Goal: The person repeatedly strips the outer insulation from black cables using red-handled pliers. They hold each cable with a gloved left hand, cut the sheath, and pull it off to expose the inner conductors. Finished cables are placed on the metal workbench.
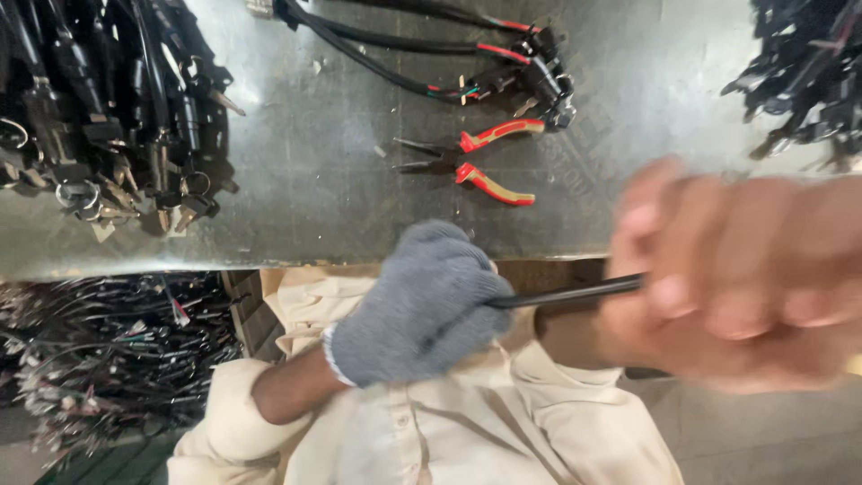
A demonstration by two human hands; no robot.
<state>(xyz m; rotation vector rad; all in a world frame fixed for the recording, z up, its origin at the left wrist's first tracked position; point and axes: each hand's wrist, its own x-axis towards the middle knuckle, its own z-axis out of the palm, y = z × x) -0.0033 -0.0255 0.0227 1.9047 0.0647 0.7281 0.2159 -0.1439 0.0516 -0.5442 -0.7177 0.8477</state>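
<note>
Head view: gloved left hand (422,305) fisted around black cable (566,293); bare right hand (736,278), blurred, grips other end. Red-handled pliers (467,162) on metal bench (314,180).

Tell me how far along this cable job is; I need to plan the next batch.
Seemingly done: heaps of black cable assemblies on the metal table, left and far right. In hand: the gloved left hand and blurred bare right hand grip one black cable. Possibly left: a few cables with coloured wire ends beside the red-handled pliers.
</note>
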